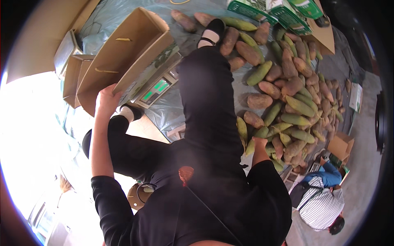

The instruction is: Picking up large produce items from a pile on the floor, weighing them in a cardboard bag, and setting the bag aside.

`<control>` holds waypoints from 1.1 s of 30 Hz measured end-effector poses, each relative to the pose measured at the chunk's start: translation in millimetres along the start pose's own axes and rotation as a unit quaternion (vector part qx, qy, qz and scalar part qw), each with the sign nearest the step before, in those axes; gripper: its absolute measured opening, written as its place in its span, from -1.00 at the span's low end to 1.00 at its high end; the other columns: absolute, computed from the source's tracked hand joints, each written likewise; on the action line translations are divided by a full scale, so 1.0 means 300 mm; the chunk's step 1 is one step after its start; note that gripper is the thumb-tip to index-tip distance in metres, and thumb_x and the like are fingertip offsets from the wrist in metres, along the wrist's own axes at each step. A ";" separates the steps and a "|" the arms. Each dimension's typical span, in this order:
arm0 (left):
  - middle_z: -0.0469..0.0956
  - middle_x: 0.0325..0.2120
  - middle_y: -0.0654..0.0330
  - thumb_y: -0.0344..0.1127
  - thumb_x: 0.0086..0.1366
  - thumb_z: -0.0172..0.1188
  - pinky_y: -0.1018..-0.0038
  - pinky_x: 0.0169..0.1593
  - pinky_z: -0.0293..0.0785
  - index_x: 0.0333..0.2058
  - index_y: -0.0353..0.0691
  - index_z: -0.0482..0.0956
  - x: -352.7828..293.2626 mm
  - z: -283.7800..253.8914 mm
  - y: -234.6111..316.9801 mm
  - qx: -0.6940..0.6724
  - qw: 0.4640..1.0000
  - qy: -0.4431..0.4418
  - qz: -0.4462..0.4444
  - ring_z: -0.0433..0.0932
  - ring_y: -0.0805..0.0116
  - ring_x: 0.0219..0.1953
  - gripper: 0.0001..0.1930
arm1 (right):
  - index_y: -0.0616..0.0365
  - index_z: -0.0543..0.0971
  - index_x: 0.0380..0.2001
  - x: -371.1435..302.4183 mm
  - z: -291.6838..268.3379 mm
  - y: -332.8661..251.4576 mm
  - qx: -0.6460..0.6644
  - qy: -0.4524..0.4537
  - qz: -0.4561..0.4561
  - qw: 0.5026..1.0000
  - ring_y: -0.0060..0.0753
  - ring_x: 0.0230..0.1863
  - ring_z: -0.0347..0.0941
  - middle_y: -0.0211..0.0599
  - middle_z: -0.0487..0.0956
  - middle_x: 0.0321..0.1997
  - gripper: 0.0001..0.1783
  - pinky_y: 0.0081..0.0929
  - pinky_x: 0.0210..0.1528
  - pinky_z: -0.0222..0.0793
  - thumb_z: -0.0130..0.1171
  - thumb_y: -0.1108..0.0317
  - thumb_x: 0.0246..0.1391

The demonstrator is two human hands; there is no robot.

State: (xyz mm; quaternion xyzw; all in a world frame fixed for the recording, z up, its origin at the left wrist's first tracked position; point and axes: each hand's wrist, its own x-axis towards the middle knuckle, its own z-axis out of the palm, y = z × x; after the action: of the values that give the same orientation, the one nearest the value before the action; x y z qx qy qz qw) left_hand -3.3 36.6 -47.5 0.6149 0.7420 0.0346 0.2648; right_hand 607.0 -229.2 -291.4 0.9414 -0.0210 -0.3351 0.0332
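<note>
My left hand (107, 99) is closed on the near rim of an open cardboard box (137, 48), which has rope handles inside. The box rests tilted over a scale (154, 91) with a lit green display. To the right, my right hand (259, 142) reaches down to the near edge of a large heap of root vegetables. Its fingers are mostly hidden, so whether it grips one cannot be made out. Green radishes (298, 105) lie mixed with reddish-brown sweet-potato-like roots (259, 101). One green radish (242, 130) lies just left of that hand.
My legs straddle the space between box and heap. A smaller cardboard box (74, 78) stands at the left. Green printed cartons (283, 16) sit at the far right. A co-worker in a striped shirt (320, 205) crouches at lower right beside another open carton (340, 146).
</note>
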 end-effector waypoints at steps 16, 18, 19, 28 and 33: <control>0.59 -0.31 0.04 -0.33 0.10 0.17 0.28 -0.10 0.46 -0.18 -0.11 0.60 -0.074 -0.022 0.025 0.040 0.999 -0.011 0.024 0.55 0.04 -0.22 -0.73 | 0.20 0.37 -0.02 -0.427 -0.223 -0.708 0.114 -0.080 -0.600 0.788 -0.28 -0.09 0.45 -0.19 0.51 -0.13 -0.32 -0.38 -0.01 0.32 0.35 0.46 -0.34; 0.59 -0.29 0.06 -0.31 0.11 0.15 0.27 -0.09 0.46 -0.17 -0.09 0.60 -0.070 -0.015 0.026 0.040 0.999 -0.020 0.022 0.54 0.06 -0.21 -0.73 | 0.18 0.37 0.00 -0.613 -0.316 -0.883 0.113 -0.084 -0.658 0.739 -0.34 -0.07 0.44 -0.21 0.52 -0.12 -0.33 -0.43 0.01 0.31 0.33 0.50 -0.32; 0.59 -0.30 0.06 -0.31 0.12 0.14 0.27 -0.09 0.46 -0.17 -0.08 0.60 -0.072 -0.016 0.022 0.045 0.998 -0.025 0.025 0.55 0.06 -0.21 -0.73 | 0.19 0.37 -0.01 -0.764 -0.370 -0.958 0.099 -0.094 -0.670 0.730 -0.34 -0.06 0.44 -0.21 0.52 -0.11 -0.33 -0.43 0.01 0.31 0.33 0.50 -0.31; 0.59 -0.31 0.02 -0.29 0.09 0.17 0.25 -0.10 0.46 -0.17 -0.10 0.61 -0.074 -0.044 0.041 0.062 0.998 -0.021 0.017 0.55 0.03 -0.20 -0.72 | 0.12 0.39 0.04 -1.726 -0.386 -1.241 -0.030 -0.119 -0.925 0.358 -0.33 -0.03 0.46 -0.24 0.53 -0.08 -0.29 -0.39 0.03 0.34 0.37 0.41 -0.31; 0.58 -0.33 -0.06 -0.31 0.08 0.18 0.19 -0.11 0.46 -0.16 -0.14 0.60 -0.069 -0.042 0.029 0.064 0.997 -0.034 0.023 0.55 -0.03 -0.23 -0.70 | 0.12 0.45 -0.12 -1.974 -0.016 -1.222 -0.252 -0.136 -0.898 0.334 -0.08 -0.10 0.50 -0.15 0.57 -0.17 -0.37 -0.25 -0.07 0.42 0.43 0.32 -0.38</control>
State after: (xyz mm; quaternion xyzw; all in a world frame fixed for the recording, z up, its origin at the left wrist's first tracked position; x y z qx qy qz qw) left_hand 1.1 23.0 -26.3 0.6483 0.7190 -0.0272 0.2492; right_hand 157.8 173.2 56.9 0.2791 0.9183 -0.2752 -0.0554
